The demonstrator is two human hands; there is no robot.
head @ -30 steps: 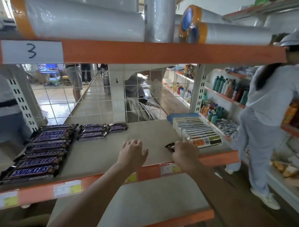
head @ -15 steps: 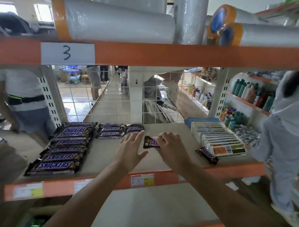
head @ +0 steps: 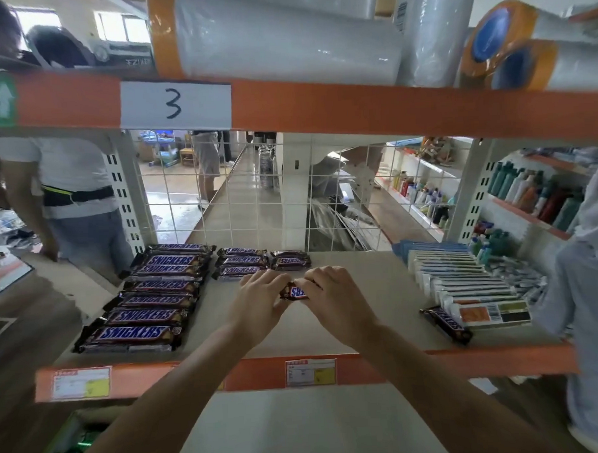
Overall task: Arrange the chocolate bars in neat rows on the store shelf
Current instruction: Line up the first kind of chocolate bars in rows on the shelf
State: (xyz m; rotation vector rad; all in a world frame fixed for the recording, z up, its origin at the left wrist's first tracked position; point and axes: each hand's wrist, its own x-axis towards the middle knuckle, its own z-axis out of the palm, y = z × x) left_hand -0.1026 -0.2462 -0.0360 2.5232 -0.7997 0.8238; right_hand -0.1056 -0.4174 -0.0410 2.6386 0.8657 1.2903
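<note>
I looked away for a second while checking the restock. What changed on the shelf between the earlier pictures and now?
The small bar went from the right hand's grip at the shelf's front edge back toward the short rows; the left hand and right hand now both pinch it. A loose bar appeared beside the boxes. The long left row stayed put.

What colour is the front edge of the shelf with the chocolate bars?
Orange. The shelf edge shows clearly in the head view.

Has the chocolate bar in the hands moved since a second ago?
Yes. The held bar went from the shelf's front edge back toward the rear rows.
</note>
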